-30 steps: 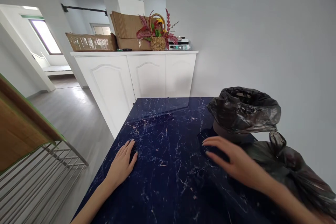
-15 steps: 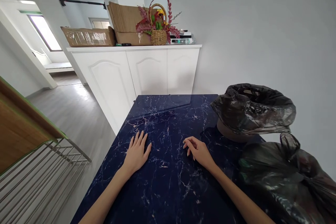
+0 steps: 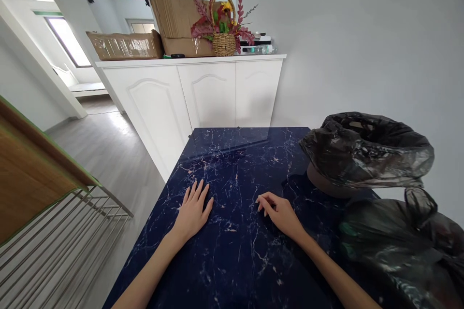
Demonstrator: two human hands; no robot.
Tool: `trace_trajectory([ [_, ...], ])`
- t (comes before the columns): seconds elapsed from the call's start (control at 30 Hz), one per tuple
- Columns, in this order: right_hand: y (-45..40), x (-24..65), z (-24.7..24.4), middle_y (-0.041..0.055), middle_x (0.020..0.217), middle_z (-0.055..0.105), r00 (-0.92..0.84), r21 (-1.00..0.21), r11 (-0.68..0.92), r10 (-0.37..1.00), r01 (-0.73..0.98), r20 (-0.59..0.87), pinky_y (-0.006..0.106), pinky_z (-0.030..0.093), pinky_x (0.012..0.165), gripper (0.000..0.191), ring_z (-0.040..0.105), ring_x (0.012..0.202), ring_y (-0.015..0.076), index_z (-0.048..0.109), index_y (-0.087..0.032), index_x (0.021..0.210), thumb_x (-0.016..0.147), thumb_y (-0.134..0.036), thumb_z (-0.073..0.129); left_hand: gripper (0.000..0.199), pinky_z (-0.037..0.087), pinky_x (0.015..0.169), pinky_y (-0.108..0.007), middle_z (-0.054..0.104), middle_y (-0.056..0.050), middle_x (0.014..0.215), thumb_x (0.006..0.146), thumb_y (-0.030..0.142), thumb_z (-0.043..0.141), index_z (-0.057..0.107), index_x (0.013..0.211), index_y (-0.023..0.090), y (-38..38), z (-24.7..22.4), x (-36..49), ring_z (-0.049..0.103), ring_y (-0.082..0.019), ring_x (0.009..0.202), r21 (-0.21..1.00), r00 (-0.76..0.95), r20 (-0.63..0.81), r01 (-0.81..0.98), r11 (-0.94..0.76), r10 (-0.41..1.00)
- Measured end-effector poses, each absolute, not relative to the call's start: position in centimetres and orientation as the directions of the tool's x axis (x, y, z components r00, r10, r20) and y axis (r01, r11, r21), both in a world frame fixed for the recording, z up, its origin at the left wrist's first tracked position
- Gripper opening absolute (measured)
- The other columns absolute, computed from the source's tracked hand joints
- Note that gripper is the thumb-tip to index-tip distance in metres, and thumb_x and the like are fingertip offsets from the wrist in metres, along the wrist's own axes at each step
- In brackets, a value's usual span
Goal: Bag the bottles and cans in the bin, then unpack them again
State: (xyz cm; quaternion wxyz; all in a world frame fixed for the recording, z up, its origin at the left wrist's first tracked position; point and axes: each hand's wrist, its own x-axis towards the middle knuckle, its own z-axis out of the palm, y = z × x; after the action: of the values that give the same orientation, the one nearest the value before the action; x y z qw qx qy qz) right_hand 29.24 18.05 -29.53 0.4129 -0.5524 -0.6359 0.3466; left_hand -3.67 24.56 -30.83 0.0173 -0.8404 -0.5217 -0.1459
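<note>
My left hand [image 3: 193,210] lies palm down on the dark blue marbled table [image 3: 232,260], its fingers spread and nothing held. To its right, my right hand [image 3: 278,211] rests on the same surface with its fingers curled and pressed together. Nothing shows between the thumb and fingers, though its palm is hidden. A bin lined with a black plastic bag [image 3: 366,154] stands beyond my right hand, at the table's right side. Nearer me on the right is a knotted black bag [image 3: 395,246], apart from my right forearm.
Behind the table stands a white cabinet [image 3: 213,99], bearing a taped cardboard box [image 3: 126,46], a larger box [image 3: 177,19], a flower basket [image 3: 224,44] and a plastic bottle [image 3: 263,49]. At left is a metal rack [image 3: 65,246] with a brown board [image 3: 32,169].
The view has shifted slightly, so the cabinet appears higher and the bags farther right. Both hands keep the same pose on the table.
</note>
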Motion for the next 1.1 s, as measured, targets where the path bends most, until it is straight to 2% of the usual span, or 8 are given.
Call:
trace_trajectory([
  [0.23,18.05,29.15,-29.62,0.0004,0.084,0.076,-0.049,-0.883,0.160,0.987,0.442,0.155,0.030,0.047,0.066,0.041,0.066,0.068,0.0173,0.070,-0.027,0.095,0.109,-0.059,0.050,0.063,0.024,0.134,-0.061,0.032,-0.010,0.177,0.113,0.053,0.036,0.040,0.168,0.023,24.49,-30.75,-3.73,0.022,-0.033,0.166,0.128,0.411,0.269,0.881,-0.455,0.871],
  [0.4,18.00,29.04,-29.39,0.0012,0.083,0.077,-0.054,-0.871,0.167,0.986,0.462,0.161,0.030,0.047,0.065,0.044,0.068,0.068,0.0183,0.070,-0.026,0.094,0.108,-0.061,0.048,0.064,0.024,0.134,-0.062,0.032,-0.012,0.177,0.113,0.054,0.035,0.040,0.167,0.020,24.52,-30.68,-3.73,0.023,-0.034,0.166,0.128,0.416,0.263,0.879,-0.459,0.870],
  [0.73,17.96,28.90,-29.35,0.0024,0.083,0.077,-0.059,-0.844,0.177,0.983,0.506,0.171,0.032,0.047,0.067,0.045,0.068,0.071,0.0215,0.071,-0.027,0.095,0.108,-0.062,0.045,0.063,0.025,0.134,-0.062,0.035,-0.011,0.176,0.113,0.053,0.036,0.042,0.167,0.022,24.54,-30.87,-3.79,0.026,-0.034,0.166,0.138,0.410,0.277,0.878,-0.458,0.869],
  [1.1,18.03,28.81,-29.31,0.0006,0.082,0.077,-0.052,-0.831,0.176,0.983,0.527,0.175,0.032,0.046,0.068,0.043,0.068,0.070,0.0202,0.071,-0.028,0.094,0.109,-0.059,0.046,0.065,0.025,0.135,-0.059,0.034,-0.010,0.177,0.113,0.056,0.033,0.042,0.167,0.021,24.55,-30.79,-3.74,0.024,-0.033,0.166,0.143,0.404,0.269,0.881,-0.451,0.875],
])
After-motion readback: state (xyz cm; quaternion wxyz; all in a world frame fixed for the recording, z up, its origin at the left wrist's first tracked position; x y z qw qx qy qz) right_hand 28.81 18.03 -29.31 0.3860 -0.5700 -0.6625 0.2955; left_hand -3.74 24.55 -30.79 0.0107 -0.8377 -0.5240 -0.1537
